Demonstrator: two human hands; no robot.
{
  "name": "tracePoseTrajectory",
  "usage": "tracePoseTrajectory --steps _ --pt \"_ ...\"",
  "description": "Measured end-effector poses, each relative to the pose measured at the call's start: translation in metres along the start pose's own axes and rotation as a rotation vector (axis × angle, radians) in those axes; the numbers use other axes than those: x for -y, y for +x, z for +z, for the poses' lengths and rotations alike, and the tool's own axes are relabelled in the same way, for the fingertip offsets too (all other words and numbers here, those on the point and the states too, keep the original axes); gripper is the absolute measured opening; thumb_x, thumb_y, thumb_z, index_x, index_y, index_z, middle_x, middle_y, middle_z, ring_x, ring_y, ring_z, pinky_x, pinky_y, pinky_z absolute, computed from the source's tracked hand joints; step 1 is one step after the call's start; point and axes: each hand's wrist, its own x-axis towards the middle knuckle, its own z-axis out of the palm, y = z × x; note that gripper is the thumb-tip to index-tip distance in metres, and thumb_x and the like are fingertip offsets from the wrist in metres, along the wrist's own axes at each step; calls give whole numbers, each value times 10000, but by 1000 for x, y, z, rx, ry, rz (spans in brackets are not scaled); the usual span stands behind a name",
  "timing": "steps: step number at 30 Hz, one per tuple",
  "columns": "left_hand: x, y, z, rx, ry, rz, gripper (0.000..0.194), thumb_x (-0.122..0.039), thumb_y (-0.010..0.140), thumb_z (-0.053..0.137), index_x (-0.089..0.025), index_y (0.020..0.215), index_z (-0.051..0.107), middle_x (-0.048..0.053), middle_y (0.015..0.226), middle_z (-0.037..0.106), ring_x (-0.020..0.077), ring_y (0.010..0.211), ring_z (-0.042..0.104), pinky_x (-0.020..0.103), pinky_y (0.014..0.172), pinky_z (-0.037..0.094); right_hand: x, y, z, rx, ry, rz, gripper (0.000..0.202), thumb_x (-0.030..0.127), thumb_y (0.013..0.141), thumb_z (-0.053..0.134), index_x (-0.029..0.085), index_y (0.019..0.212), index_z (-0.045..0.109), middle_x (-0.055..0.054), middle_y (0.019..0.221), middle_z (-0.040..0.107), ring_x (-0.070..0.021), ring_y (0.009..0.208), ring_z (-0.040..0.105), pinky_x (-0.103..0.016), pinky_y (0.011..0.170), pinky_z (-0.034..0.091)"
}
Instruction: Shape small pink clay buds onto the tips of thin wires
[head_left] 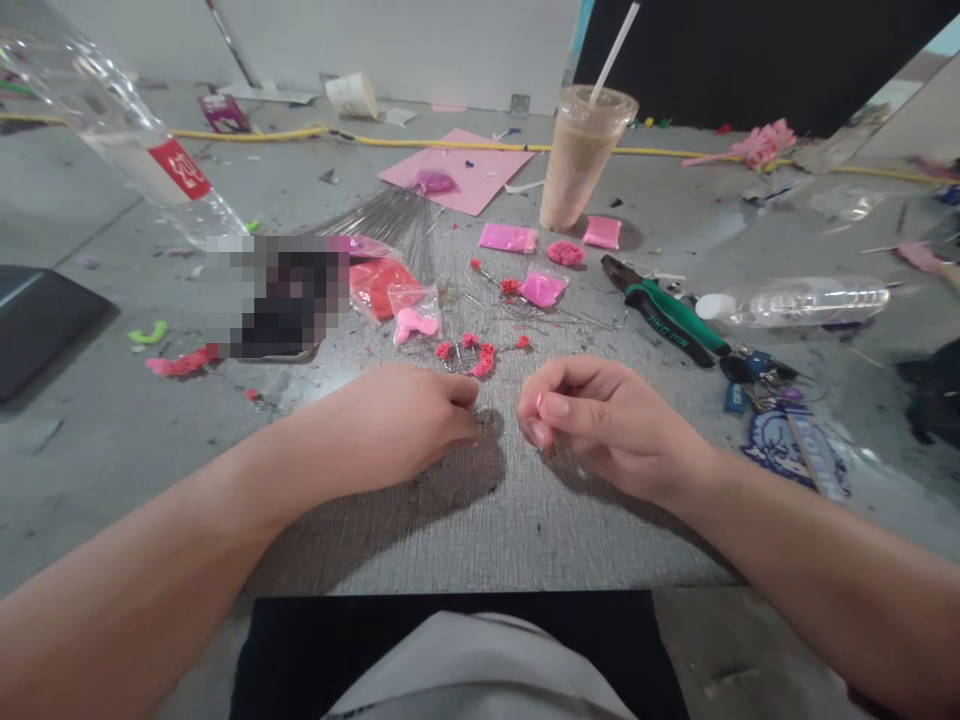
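Note:
My right hand [611, 425] is closed, with a tiny pink piece of clay [540, 401] pinched between thumb and forefinger. My left hand [397, 420] is closed too, its fingers curled together just above the table; what they hold, if anything, is hidden. A speck of pink shows beneath its fingertips. Just beyond both hands lies a curved wire with red-pink clay clusters [486, 358]. Behind that are a small bag with pink clay [415, 325], a bag of red clay [381, 288] and a bright pink packet [544, 288].
Green-handled pliers [667, 315], a lying plastic bottle [806, 302] and keys with charms [795, 440] are on the right. A drink cup with a straw [585, 160] stands behind. A blurred-out phone [281, 300] and a tilted bottle [150, 150] are on the left; fine wires [382, 220] fan out behind.

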Motion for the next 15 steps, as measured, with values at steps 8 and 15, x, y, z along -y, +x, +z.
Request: tracePoseTrajectory --steps 8,15 --pt "-12 5 -16 -380 -240 50 170 -173 966 652 -206 1024 808 11 779 590 122 678 551 271 651 435 6 -3 6 -266 9 -317 225 310 912 720 220 706 718 19 615 548 -135 600 501 -305 600 411" --pt "-49 3 7 -677 -933 -168 116 -149 917 743 -244 947 803 -17 757 572 93 664 536 230 585 458 -2 -23 19 -158 -208 -379 207 319 1039 619 231 920 763 -22 763 675 -153 721 623 -300 656 497"
